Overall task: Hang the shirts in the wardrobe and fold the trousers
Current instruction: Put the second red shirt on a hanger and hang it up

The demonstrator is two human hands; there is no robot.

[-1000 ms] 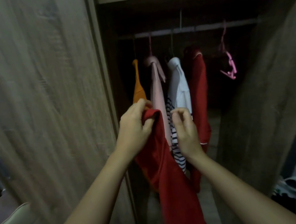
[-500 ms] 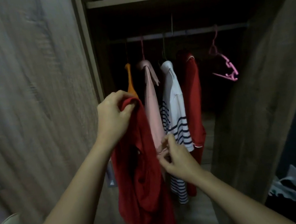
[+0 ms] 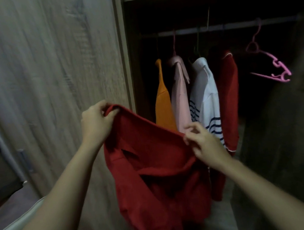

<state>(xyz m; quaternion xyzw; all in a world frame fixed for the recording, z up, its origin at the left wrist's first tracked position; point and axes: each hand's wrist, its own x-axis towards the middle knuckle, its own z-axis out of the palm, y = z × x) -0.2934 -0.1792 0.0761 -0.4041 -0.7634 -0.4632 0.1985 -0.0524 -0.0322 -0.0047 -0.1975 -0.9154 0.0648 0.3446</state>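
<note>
A red shirt [image 3: 156,173], at frame centre, was held unhung, its top edge pinched by curled fingers of the left hand [image 3: 94,124] and right hand [image 3: 205,142]; four garments [image 3: 203,94] were already hung on the rail [image 3: 232,25], upper right.

Red shirt [image 3: 155,164], navy-striped white shirt [image 3: 206,94]

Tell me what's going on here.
A person at an open wardrobe holds a red shirt spread between both hands: the left hand grips one end of its top edge, the right hand pinches the other. The held shirt is on no hanger yet. On the rail hang an orange shirt, a pink shirt, a white striped shirt, another red garment and an empty pink hanger.
</note>
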